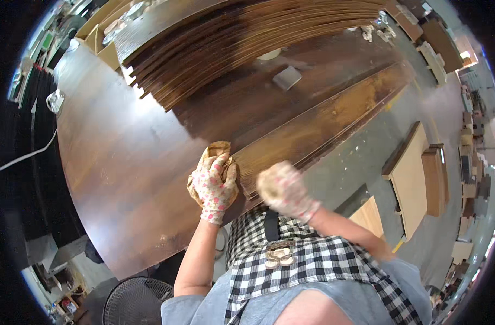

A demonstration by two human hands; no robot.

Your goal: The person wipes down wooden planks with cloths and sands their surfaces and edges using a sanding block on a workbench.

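Note:
My left hand (212,187), in a white glove with pink dots, is closed on a crumpled tan cloth (219,147) beside the near end of a long brown board (318,122). The board lies slantwise along the right edge of the brown table (133,179), with streaky, patchy colour on its top face. My right hand (287,189), gloved alike, is just right of the board's near end. Motion blurs its fingers, which look stained brownish, and I cannot make out anything in them.
A stack of thin brown boards (231,49) fills the table's far side, with a small grey block (287,78) before it. Pale panels (410,179) stand at the right over the grey floor. A black fan (136,300) is at the lower left.

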